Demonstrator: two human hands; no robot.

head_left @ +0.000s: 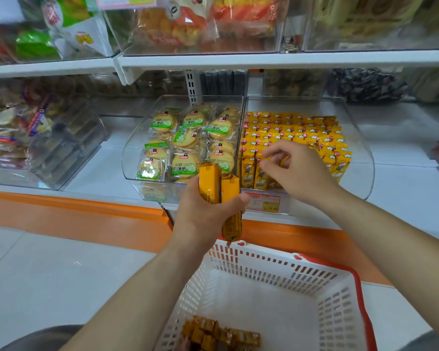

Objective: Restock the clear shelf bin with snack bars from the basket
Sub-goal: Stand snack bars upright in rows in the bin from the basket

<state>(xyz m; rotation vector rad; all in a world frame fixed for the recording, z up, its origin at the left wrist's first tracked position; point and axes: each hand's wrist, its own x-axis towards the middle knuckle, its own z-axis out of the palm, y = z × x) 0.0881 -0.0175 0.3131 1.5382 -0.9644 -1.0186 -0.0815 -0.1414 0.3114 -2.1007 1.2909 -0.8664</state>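
Left hand (203, 219) grips snack bars (219, 191); fingers (274, 152) of right hand (299, 171) hover half-curled, apart, over clear bin (360, 153).

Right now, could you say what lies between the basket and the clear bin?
In the head view, the orange shelf edge and a price label.

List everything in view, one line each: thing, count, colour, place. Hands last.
held snack bars: at least two, yellow-orange, in the left hand above the basket.
binned snack bars: many, yellow, in rows in the clear shelf bin.
spare snack bars: several, orange-brown, on the basket's floor, near edge.
basket: one, white with red rim, below the shelf.
biscuit packs: many, yellow with green labels, in the neighbouring clear bin to the left.
price tag: one, red and white, on the bin's front.
left hand: grips the held bars.
right hand: fingers curled over the bin's front row; whether it holds a bar is unclear.
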